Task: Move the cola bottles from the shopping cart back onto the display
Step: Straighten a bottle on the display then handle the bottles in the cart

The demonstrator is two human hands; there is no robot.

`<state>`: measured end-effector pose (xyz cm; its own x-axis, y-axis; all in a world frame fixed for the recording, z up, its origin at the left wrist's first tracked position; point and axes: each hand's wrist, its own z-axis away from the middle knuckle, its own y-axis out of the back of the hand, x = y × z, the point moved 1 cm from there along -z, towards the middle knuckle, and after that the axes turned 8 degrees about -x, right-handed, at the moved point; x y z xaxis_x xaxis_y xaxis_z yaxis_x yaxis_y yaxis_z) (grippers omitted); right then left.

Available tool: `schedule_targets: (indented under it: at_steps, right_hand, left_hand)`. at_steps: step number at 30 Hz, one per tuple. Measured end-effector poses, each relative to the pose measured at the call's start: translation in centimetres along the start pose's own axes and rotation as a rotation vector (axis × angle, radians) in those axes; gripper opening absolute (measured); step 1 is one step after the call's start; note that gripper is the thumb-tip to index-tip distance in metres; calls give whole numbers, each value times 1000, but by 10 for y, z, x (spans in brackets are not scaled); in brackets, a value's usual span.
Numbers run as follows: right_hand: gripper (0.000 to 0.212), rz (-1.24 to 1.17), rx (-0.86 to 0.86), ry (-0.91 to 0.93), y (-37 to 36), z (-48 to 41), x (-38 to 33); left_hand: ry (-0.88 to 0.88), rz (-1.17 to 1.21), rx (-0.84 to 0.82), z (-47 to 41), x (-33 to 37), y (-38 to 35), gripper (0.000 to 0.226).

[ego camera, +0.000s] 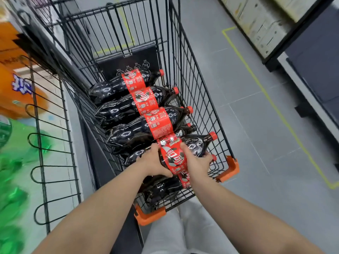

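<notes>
Near end of shopping cart (228,168): left hand (153,163) and right hand (198,163) flank label, fingers curled round top cola bottle (173,158), likely two-handed for weight; other bottles (128,110) lie farther in cart; display rack (37,116) left of cart.

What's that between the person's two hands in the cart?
Head view: the red label of a cola bottle, gripped by the left hand and right hand.

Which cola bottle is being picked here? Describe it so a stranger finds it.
Start at the black wire shopping cart with orange corner guards, where dark plastic cola bottles lie sideways in a row. Toward its near end, one red-labelled bottle is the only one gripped, left hand and right hand flanking its label.
</notes>
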<state>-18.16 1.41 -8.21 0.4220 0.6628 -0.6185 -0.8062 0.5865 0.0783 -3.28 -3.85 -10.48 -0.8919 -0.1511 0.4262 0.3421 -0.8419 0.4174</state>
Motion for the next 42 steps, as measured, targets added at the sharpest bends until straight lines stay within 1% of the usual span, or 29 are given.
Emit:
schedule_targets:
  at_steps: [2,5,6,7,9,11,15,17,19,21,24,26,29,32,36,38,42]
  right_hand:
    - [97,36,-41,98,0,9,-2]
    - [84,151,-179,264,-2,23,-16]
    - [82,193,-233,322,-2,28,-21]
    - [83,245,-285,377,-3,30,-25]
    - [87,373,-374,489,-5,40,-34]
    - [93,516,-464,588,-5,48,-39]
    - [101,814,-674,830,5,76,-53]
    - [99,907,-783,935,15,92,-61]
    - [99,943,-896,1032,22,110,-64]
    - [102,964,-1001,1112,26,133,-64]
    - [104,986,-1140,1210,30,173,-60]
    - [105,1008,-1236,1274,32,202,-56]
    - [103,1002,-1384,1356,36,246,-42]
    - [105,969,-1523,1403,43,289,-20]
    - [109,877,-1681,1508,56,352,16]
    - [111,797,-1745,1556,63,383,34]
    - [112,698,-1868,1583,76,441,76]
  left_hand:
    - [-13,87,42,11,-3,1,119]
    - [-44,172,181,30,-4,0,136]
    - [-53,203,232,35,-4,-2,137]
    - [-50,231,292,42,-2,-4,134]
    - [-25,303,420,53,2,-13,119]
    - [15,420,515,63,4,-30,108]
    - [87,723,796,84,16,-77,111]
    - [103,832,947,113,39,-92,104]
    - [140,892,1049,137,53,-103,93]
    - [174,928,1137,162,59,-112,90]
    - [217,1004,1280,198,56,-131,96]
    - [261,1025,1390,227,54,-143,91]
    - [280,1039,1564,273,50,-164,88]
    - [346,1027,1694,318,43,-188,91]
    - [334,1015,1890,378,30,-222,88]
    - [336,974,1970,411,19,-239,91]
    - [245,907,2121,465,-16,-277,97]
